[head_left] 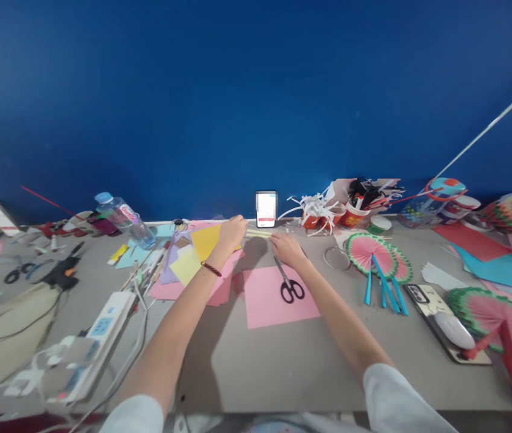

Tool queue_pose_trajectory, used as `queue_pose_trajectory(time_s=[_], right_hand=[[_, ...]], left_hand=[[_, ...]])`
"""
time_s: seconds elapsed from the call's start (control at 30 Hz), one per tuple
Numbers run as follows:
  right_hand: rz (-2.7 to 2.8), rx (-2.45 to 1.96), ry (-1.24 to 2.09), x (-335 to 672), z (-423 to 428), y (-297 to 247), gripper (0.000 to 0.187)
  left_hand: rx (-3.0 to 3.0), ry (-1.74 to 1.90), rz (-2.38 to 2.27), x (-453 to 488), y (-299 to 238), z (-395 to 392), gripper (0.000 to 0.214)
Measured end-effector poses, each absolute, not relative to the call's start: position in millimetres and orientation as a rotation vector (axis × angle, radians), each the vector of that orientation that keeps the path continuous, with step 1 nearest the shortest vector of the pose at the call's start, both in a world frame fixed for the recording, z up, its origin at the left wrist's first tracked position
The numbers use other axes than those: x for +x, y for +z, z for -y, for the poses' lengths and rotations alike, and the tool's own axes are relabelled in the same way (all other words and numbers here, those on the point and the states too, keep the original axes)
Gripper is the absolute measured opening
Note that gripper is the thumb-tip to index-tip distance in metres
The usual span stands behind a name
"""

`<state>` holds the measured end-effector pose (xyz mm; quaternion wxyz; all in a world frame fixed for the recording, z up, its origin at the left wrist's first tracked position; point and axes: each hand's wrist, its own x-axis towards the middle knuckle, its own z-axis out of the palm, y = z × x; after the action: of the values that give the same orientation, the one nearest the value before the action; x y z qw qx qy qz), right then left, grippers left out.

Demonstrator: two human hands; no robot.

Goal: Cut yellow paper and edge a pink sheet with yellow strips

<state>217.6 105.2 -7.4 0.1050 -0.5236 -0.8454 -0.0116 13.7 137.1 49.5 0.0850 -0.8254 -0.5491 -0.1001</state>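
Note:
My left hand [233, 231] is closed at the back of the table, beside a yellow sheet [207, 242]. My right hand [286, 248] has its fingers curled and pressed together. Pale yellow strips [258, 233] stretch between the two hands, at the fingertips of both; what each hand grips is too small to make out. Below my right hand, scissors [288, 287] with black handles lie on a pink sheet [262, 304], their blades partly hidden by the hand. More pink sheets [219, 291] lie under my left forearm.
A phone [266, 210] stands against the blue wall behind my hands. On the left are a power strip [102, 337], a bottle [129, 222] and a glue gun [62, 272]. Paper fans [370, 255], cups [352, 215] and a mouse [454, 331] on a phone occupy the right.

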Motion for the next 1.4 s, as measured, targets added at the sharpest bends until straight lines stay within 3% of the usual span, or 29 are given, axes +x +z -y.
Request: queue_pose_trajectory(time_s=[0.23,0.63,0.93,1.13,1.4], right_hand=[[2.409,-1.542,-0.032,221.6,-110.6,-16.4,0.037],[2.158,-1.51,0.051,229.3,-113.1,-3.4,0.038],[2.344,-1.623,-0.026,227.6,-111.4,-11.7,0.036],[2.342,-1.648,-0.033,229.1,-112.9,-16.7,0.035],[2.35,-1.565,-0.019,227.3,-114.4,-22.9,0.042]], left_hand=[[-2.558,-0.49,1.726,56.8,19.4,-130.5,0.026],[-2.633,-0.834,1.948,93.6,-12.5,-131.9,0.025],[-2.715,-1.091,2.06,102.2,-26.2,-140.6,0.05],[-2.672,-1.056,1.993,82.6,-18.9,-129.9,0.044],[-2.706,-0.699,1.7,65.1,-18.6,-110.6,0.023]])
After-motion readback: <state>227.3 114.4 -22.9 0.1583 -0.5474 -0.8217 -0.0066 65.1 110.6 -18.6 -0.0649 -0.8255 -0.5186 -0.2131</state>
